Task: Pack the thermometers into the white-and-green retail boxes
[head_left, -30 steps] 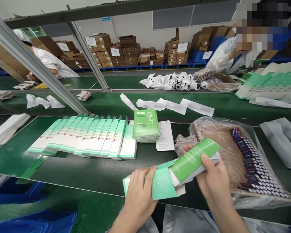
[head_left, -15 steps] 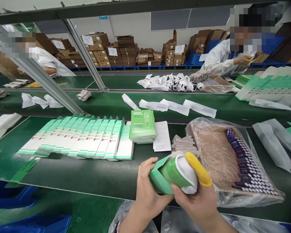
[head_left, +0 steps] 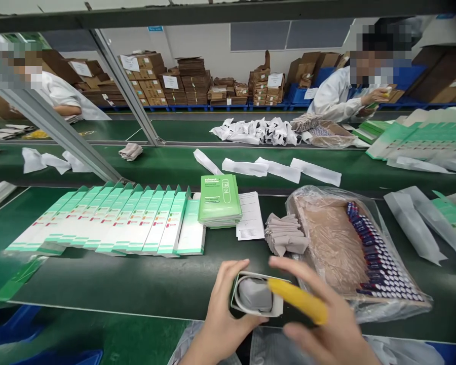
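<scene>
My left hand (head_left: 225, 309) is wrapped round a small white-and-green carton (head_left: 279, 306), held with its open end toward me. Inside the carton sits a grey-white wrapped item (head_left: 255, 294), with a curled sheet around it. My right hand (head_left: 323, 309) is at the carton's right, its fingers spread apart. A yellow finger cot (head_left: 298, 299) covers one finger, whose tip is at the carton's opening; whether it touches the contents I cannot tell. Beyond my hands lie green printed booklets (head_left: 220, 200) and folded grey cloth pouches (head_left: 285, 233).
A row of white-and-green cartons (head_left: 110, 218) leans at left. Printed sheets (head_left: 251, 215) lie beside the booklets. At right is a plastic-lined tray (head_left: 327, 238) of batteries (head_left: 380, 258). White sleeves (head_left: 277, 169) lie on the raised ledge. Two co-workers sit across the line.
The wrapped item and the curled green sheet, which stuck out of the carton, are now down inside it. My right hand has let go and spread its fingers. The carton's opening has turned toward me.
</scene>
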The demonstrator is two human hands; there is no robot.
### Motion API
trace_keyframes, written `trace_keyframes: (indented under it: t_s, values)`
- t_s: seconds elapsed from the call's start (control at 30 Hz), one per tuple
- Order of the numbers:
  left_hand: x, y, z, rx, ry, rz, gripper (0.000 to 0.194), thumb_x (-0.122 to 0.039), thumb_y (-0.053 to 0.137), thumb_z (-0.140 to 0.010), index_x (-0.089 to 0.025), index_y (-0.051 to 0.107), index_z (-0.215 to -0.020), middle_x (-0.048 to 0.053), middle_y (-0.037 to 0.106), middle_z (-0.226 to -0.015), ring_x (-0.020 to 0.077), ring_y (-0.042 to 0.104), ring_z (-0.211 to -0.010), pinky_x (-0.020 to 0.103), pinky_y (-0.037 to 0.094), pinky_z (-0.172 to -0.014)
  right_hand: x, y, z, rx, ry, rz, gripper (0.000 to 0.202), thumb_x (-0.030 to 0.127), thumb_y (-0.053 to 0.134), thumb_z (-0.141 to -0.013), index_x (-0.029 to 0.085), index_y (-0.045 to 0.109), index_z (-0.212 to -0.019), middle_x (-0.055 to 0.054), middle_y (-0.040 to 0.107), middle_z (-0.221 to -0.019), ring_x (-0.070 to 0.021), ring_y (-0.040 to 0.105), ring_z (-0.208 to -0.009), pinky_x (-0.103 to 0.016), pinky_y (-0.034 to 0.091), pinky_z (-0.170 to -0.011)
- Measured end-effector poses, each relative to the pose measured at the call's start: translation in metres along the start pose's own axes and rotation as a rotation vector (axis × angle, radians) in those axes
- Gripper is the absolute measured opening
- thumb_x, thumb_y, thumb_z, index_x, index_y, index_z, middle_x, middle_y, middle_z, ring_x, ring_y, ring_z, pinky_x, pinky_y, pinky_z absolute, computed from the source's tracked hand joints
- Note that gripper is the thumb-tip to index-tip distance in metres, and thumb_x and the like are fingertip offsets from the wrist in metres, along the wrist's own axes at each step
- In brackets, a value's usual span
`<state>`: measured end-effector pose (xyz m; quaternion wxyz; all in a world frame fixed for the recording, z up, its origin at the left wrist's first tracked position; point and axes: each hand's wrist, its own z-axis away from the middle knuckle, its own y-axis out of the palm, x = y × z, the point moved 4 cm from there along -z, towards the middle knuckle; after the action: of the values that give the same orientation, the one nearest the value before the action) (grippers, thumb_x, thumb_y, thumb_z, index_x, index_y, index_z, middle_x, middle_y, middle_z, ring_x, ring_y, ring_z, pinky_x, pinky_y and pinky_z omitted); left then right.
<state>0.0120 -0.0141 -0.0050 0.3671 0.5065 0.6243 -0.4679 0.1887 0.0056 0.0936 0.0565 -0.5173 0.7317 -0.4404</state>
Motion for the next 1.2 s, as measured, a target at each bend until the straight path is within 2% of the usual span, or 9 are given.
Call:
trace_keyframes:
  t_s: [0.07,0.13,0.23,0.33,0.47,0.67,0.8,1.03,1.2]
  values:
    - [-0.003,-0.003,-0.002,0.002,-0.014,0.012,0.057,-0.035,0.081,-0.074,-0.031,0.054,-0.124,0.006,0.051,-0.115,0.0251,0.060,-0.102,0.039,0.052,-0.087,-0.034,-0.022,0.015,-0.175,0.169,0.169,0.029,0.023,0.048,-0.097,0.022,0.060,-0.123,-0.010,0.066,-0.123,-0.0243,0.064,-0.113,-0.035,0.052,-0.097]
    - [-0.006,-0.004,-0.005,-0.012,0.016,0.076,0.047,-0.034,0.080,-0.075,-0.030,0.056,-0.116,0.005,0.055,-0.114,0.0250,0.060,-0.106,0.037,0.052,-0.087,-0.083,-0.041,0.034,-0.174,0.353,0.467,0.025,0.020,0.048,-0.096,0.018,0.064,-0.115,-0.012,0.069,-0.116,-0.0288,0.065,-0.109,-0.042,0.051,-0.096]
    - [-0.007,-0.001,-0.010,-0.003,0.028,0.169,0.046,-0.027,0.079,-0.077,-0.031,0.055,-0.116,0.004,0.063,-0.117,0.0246,0.063,-0.110,0.036,0.052,-0.090,-0.166,-0.058,0.072,0.367,0.634,0.871,0.028,0.024,0.043,-0.097,0.013,0.068,-0.098,-0.016,0.072,-0.098,-0.0320,0.069,-0.090,-0.044,0.055,-0.076]
    - [-0.006,0.002,-0.013,-0.023,0.019,0.192,0.045,-0.024,0.080,-0.075,-0.030,0.058,-0.114,0.004,0.068,-0.111,0.0227,0.067,-0.101,0.033,0.054,-0.085,-0.211,-0.077,0.098,0.470,0.699,0.960,0.021,0.017,0.051,-0.092,0.011,0.069,-0.100,-0.018,0.072,-0.105,-0.0330,0.067,-0.091,-0.041,0.054,-0.071]
    - [-0.006,0.004,-0.013,-0.121,-0.102,0.263,0.036,-0.034,0.080,-0.074,-0.026,0.065,-0.107,0.006,0.070,-0.105,0.0244,0.067,-0.095,0.033,0.054,-0.079,-0.230,-0.084,0.096,0.443,0.684,1.047,0.031,0.019,0.046,-0.096,0.006,0.062,-0.119,-0.022,0.060,-0.132,-0.0329,0.059,-0.107,-0.041,0.051,-0.082]
    - [-0.011,0.006,-0.015,-0.171,-0.163,0.314,0.039,-0.040,0.083,-0.069,-0.026,0.067,-0.102,0.005,0.069,-0.099,0.0244,0.066,-0.090,0.032,0.054,-0.075,-0.272,-0.076,0.054,0.431,0.699,1.130,0.030,0.021,0.047,-0.098,0.006,0.059,-0.121,-0.020,0.065,-0.119,-0.0310,0.056,-0.110,-0.040,0.049,-0.084]
    - [-0.009,0.005,-0.016,-0.178,-0.164,0.336,0.038,-0.035,0.084,-0.067,-0.026,0.068,-0.101,0.004,0.069,-0.098,0.0247,0.066,-0.090,0.033,0.053,-0.078,-0.298,-0.074,0.037,0.420,0.766,1.189,0.025,0.026,0.055,-0.097,0.012,0.060,-0.117,-0.011,0.065,-0.111,-0.0254,0.061,-0.106,-0.041,0.051,-0.085]
    - [-0.004,0.004,-0.016,-0.151,-0.098,0.294,0.039,-0.040,0.081,-0.069,-0.025,0.067,-0.103,0.006,0.069,-0.099,0.0249,0.066,-0.088,0.035,0.053,-0.077,-0.297,-0.085,0.043,0.439,0.808,1.168,0.023,0.030,0.060,-0.096,0.013,0.063,-0.110,-0.007,0.065,-0.107,-0.0212,0.064,-0.096,-0.040,0.052,-0.083]
    - [-0.005,0.001,-0.019,-0.073,-0.010,0.255,0.040,-0.031,0.080,-0.072,-0.029,0.065,-0.109,0.004,0.069,-0.101,0.0235,0.067,-0.088,0.033,0.054,-0.075,-0.291,-0.094,0.046,0.411,0.790,1.066,0.014,0.024,0.065,-0.090,0.011,0.067,-0.095,-0.010,0.068,-0.103,-0.0240,0.064,-0.099,-0.041,0.050,-0.086]
